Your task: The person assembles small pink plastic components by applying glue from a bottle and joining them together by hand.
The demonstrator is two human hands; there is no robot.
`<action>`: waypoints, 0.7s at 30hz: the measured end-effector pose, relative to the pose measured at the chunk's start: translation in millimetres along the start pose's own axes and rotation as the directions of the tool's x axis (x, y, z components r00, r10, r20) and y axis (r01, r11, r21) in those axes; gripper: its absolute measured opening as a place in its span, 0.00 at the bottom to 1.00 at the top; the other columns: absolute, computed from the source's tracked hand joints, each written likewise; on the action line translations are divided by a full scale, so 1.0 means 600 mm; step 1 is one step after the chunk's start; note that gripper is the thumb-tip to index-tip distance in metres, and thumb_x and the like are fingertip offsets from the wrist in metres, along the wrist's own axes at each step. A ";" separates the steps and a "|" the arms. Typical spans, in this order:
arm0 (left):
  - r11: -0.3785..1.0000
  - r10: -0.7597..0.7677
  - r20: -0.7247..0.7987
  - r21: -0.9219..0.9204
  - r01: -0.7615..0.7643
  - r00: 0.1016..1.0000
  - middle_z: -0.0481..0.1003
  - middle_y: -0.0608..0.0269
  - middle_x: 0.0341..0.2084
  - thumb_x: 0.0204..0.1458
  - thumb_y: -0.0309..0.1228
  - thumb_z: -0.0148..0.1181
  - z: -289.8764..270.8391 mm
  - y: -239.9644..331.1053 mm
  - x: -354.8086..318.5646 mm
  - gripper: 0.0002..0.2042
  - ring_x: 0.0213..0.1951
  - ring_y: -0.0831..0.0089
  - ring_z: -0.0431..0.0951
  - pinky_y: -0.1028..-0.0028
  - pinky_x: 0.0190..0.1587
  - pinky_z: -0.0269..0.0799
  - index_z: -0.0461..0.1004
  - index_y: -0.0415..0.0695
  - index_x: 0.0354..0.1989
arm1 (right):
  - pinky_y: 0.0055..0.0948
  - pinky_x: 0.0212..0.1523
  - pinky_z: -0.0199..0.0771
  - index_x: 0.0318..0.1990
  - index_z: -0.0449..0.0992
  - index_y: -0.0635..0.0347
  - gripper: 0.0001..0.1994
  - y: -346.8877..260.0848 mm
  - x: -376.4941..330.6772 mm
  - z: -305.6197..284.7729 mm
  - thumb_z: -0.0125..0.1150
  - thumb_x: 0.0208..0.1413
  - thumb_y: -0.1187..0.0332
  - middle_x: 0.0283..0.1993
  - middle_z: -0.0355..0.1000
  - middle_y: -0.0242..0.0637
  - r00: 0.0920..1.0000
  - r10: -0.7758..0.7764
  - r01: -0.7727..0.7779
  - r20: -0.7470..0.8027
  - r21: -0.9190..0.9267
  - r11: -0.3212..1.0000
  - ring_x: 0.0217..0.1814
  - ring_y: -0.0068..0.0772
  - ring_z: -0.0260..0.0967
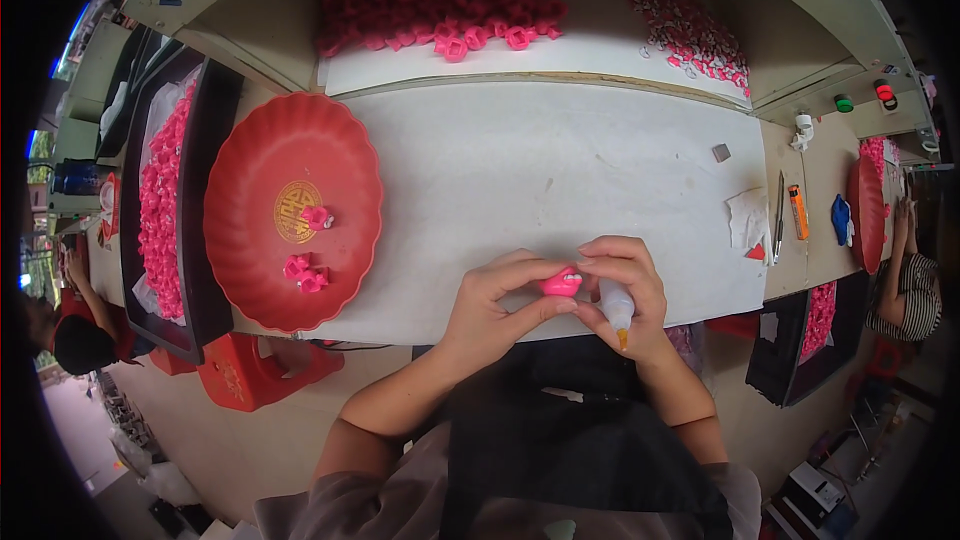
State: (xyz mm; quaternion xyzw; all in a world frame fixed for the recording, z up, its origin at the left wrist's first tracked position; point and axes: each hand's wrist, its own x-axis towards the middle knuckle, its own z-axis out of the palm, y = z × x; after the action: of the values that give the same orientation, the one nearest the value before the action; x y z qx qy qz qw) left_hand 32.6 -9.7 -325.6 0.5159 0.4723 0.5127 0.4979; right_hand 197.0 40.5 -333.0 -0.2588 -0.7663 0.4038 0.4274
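Observation:
Between the thumb and fingers of my left hand (485,305) is a small, rounded, glossy pink piece (560,284) with a whitish detail on its top right. My right hand (640,285) has its fingertips at the right side of that piece. It also holds a white squeeze bottle (614,300) in the palm, its amber nozzle pointing down toward me. Both hands are just above the near edge of the white-covered table (480,170). To their left, a scalloped red tray (245,160) carries a few pink pieces (305,273).
Under the shelf at the back lie a heap of pink parts (450,0) and smaller pink-and-white parts (690,35). A black crate (208,210) of pink pieces stands far left. On the right are a small grey block (721,152), torn paper (747,218), a pen-like tool (779,215) and an orange tube (798,212).

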 end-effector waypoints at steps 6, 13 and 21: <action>0.897 0.279 -0.045 0.370 -0.244 0.959 0.73 0.60 0.32 0.37 0.23 0.61 0.012 0.009 0.008 0.12 0.32 0.68 0.74 0.75 0.34 0.68 0.74 0.40 0.34 | 0.14 0.22 0.61 0.42 0.65 0.62 0.20 -0.001 -0.003 -0.003 0.60 0.38 0.80 0.35 0.65 0.34 0.890 0.442 -0.415 0.116 0.609 0.676 0.28 0.19 0.62; 0.683 0.412 0.142 0.605 -0.408 0.900 0.73 0.67 0.33 0.34 0.26 0.62 0.003 0.011 0.014 0.13 0.35 0.73 0.72 0.75 0.35 0.62 0.75 0.45 0.33 | 0.15 0.18 0.59 0.40 0.64 0.61 0.19 0.003 0.017 -0.012 0.61 0.37 0.81 0.28 0.66 0.32 0.695 0.562 -0.671 0.449 0.684 0.284 0.24 0.17 0.62; 0.585 0.496 0.205 0.639 -0.499 0.844 0.73 0.69 0.31 0.34 0.27 0.61 -0.004 0.018 0.012 0.12 0.33 0.74 0.72 0.76 0.33 0.60 0.75 0.45 0.32 | 0.16 0.17 0.59 0.38 0.65 0.61 0.18 -0.003 0.016 -0.005 0.62 0.37 0.80 0.27 0.66 0.33 0.700 0.504 -0.680 0.506 0.689 0.252 0.23 0.19 0.62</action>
State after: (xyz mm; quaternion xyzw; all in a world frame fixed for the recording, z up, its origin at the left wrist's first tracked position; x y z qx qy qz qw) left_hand 30.0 -2.9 -314.2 0.7715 0.4594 0.4246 0.1155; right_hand 194.8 47.9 -326.2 -0.2490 -0.3491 0.8713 0.2388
